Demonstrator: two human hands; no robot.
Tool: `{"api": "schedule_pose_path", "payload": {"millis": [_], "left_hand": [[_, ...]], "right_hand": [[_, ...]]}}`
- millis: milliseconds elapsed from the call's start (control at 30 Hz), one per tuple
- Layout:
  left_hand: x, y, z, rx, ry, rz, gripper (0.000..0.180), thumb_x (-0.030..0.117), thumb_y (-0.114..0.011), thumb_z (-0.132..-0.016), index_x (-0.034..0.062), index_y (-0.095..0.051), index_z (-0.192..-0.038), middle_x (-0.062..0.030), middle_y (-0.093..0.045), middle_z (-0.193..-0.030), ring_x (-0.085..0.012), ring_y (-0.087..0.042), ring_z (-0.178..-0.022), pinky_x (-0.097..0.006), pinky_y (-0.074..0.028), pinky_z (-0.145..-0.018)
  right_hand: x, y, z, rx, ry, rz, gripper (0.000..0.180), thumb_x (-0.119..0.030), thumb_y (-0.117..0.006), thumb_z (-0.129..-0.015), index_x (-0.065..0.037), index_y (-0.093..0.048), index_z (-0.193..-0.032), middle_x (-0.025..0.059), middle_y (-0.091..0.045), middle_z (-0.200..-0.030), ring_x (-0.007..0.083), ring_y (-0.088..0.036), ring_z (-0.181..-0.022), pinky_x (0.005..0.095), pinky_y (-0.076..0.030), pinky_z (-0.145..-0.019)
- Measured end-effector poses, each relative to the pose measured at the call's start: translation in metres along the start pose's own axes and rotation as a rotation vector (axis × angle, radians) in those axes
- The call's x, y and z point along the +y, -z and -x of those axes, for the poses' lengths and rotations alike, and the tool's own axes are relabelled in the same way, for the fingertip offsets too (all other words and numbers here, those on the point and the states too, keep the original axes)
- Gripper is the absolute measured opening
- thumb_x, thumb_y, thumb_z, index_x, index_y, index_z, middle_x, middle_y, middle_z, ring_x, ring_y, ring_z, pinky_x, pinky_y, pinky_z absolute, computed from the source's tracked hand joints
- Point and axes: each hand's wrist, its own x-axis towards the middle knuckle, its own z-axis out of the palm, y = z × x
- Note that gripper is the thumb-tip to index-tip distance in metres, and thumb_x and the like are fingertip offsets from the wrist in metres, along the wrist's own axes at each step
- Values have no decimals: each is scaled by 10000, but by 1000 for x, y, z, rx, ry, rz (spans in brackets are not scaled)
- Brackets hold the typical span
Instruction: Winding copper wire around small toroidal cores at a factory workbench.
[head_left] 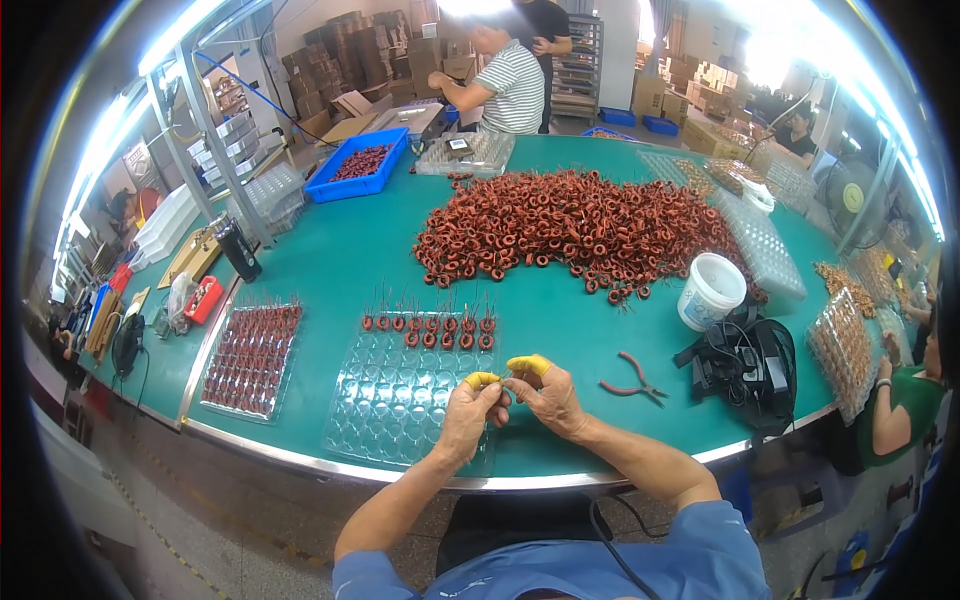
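Note:
My left hand (468, 415) and my right hand (549, 398) meet above the table's near edge, yellow covers on some fingertips. Both are closed in a pinch, fingertips nearly touching. What they pinch is small and mostly hidden. Under and beside my left hand lies a clear plastic tray (375, 390) with round pockets. Its far rows hold several red-brown wire-wound ring coils (430, 340), their wire leads standing up. Right of my right hand rest red-handled pliers (634, 379), jaws toward the near right.
A large heap of ring coils (570, 225) covers the table's far middle. Around it are a white bucket (712, 290), a black mesh bag (745, 370), a full coil tray (250, 360) and a blue bin (360, 165). Co-workers are at the far side (512, 85) and right (900, 410).

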Motion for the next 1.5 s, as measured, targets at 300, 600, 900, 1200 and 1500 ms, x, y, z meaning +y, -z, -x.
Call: {"api": "schedule_pose_path", "payload": {"millis": [300,600,900,1200,1500], "left_hand": [[1,-3,-1,28,-1,46,154,139,-500,-981,6,-556,-1035,-48,-606,-816,-102,-575,-613,-223,-464,-554],[3,-8,-2,29,-12,42,145,133,-476,-989,4,-538,-1013,-44,-583,-805,-104,-565,-611,-227,-458,-553],[3,-7,1,38,-98,-135,146,139,-482,-988,10,-551,-998,-36,-585,-811,-90,-554,-626,-225,-452,-565],[2,-5,3,15,-105,-204,154,146,-491,-987,8,-556,-1008,-36,-592,-812,-87,-557,-639,-227,-465,-584],[-4,-1,2,-10,-95,-225,151,150,-513,-981,14,-572,-1011,-33,-603,-810,-85,-567,-649,-223,-468,-591]], "right_hand": [[-2,-2,-1,34,-46,4,238,-114,-715,-855,13,-591,-1014,58,-636,-763,97,-598,-650,238,-494,-562],[0,-1,-2,60,-26,3,253,-155,-709,-870,13,-573,-1003,50,-612,-727,100,-572,-606,247,-475,-541],[0,1,-2,176,-86,-163,398,-241,-645,-926,15,-512,-1201,34,-579,-788,76,-562,-613,218,-468,-539],[8,5,-8,0,-270,-405,338,-319,-541,-984,2,-634,-1037,34,-582,-759,83,-556,-578,214,-443,-504],[28,10,-14,218,-351,-501,513,-439,-393,-1019,18,-622,-977,23,-565,-692,83,-531,-514,211,-412,-457]]}}
